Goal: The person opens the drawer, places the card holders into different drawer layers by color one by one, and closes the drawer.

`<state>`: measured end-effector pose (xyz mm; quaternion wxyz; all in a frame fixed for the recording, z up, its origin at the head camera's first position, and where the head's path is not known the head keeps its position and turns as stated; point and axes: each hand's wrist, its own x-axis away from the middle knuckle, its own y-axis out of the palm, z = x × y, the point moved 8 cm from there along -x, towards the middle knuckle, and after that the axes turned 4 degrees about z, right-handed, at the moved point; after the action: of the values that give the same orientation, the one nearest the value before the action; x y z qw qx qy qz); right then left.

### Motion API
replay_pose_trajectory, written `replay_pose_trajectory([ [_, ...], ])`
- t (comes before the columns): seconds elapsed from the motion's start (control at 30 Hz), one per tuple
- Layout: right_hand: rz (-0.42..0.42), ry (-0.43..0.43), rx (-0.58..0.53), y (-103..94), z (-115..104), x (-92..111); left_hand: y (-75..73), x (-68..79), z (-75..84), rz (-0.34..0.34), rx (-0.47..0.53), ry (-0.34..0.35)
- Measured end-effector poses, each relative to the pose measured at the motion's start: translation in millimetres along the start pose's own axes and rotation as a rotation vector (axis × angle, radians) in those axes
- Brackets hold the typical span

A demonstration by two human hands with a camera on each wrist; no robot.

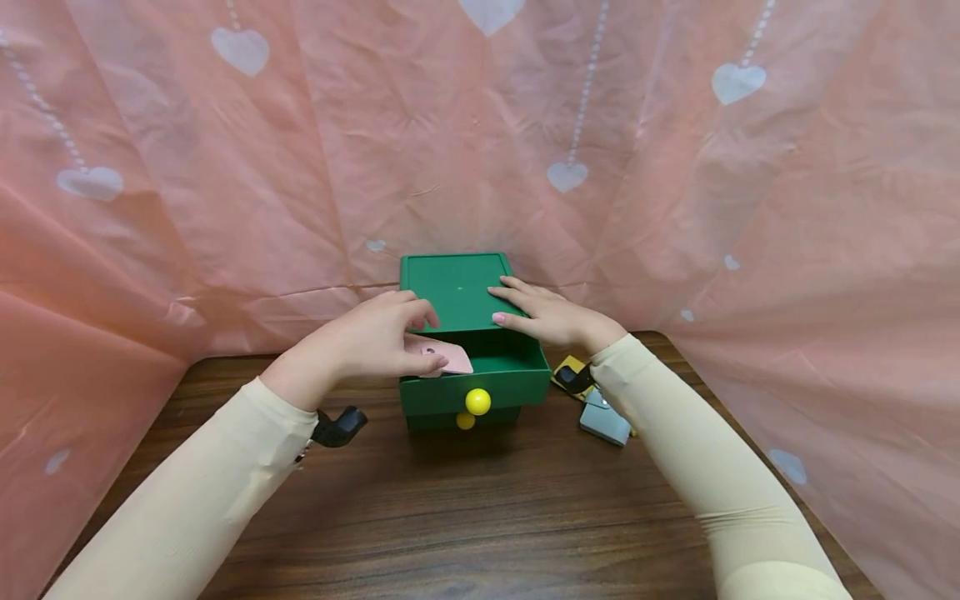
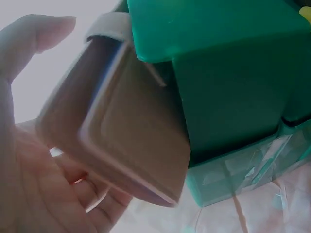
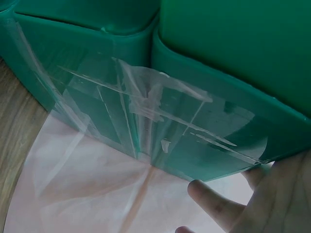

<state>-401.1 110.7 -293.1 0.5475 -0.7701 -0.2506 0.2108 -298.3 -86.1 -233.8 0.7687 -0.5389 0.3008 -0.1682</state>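
Note:
A small green drawer cabinet (image 1: 457, 287) stands on the table, its upper drawer (image 1: 510, 387) pulled out. My left hand (image 1: 382, 337) holds a pink wallet (image 1: 453, 357) over the left side of that drawer, thumb nearer the front and fingers curled behind. Tilted against the green edge, the wallet (image 2: 141, 126) shows a strap across one end in the left wrist view. My right hand (image 1: 547, 312) rests on the right edge of the cabinet top with its fingers spread; part of it (image 3: 277, 204) shows in the right wrist view beside the cabinet.
Right of the cabinet lie a light blue wallet (image 1: 605, 418) and a yellow item (image 1: 572, 364), partly covered by the right wrist's black camera. Yellow knobs (image 1: 477, 402) stick out from the drawers. A pink curtain (image 1: 450, 150) with white hearts surrounds the wooden table (image 1: 465, 517).

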Motion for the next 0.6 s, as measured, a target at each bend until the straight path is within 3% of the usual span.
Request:
replay_pose_trajectory([
  [0.37,-0.001,-0.007,-0.002,2.1,0,0,-4.7,5.6,0.6,0.058,-0.01,0.063],
  [0.6,0.005,-0.007,-0.009,0.4,-2,0,-9.6,15.1,-5.6,0.081,-0.008,0.045],
])
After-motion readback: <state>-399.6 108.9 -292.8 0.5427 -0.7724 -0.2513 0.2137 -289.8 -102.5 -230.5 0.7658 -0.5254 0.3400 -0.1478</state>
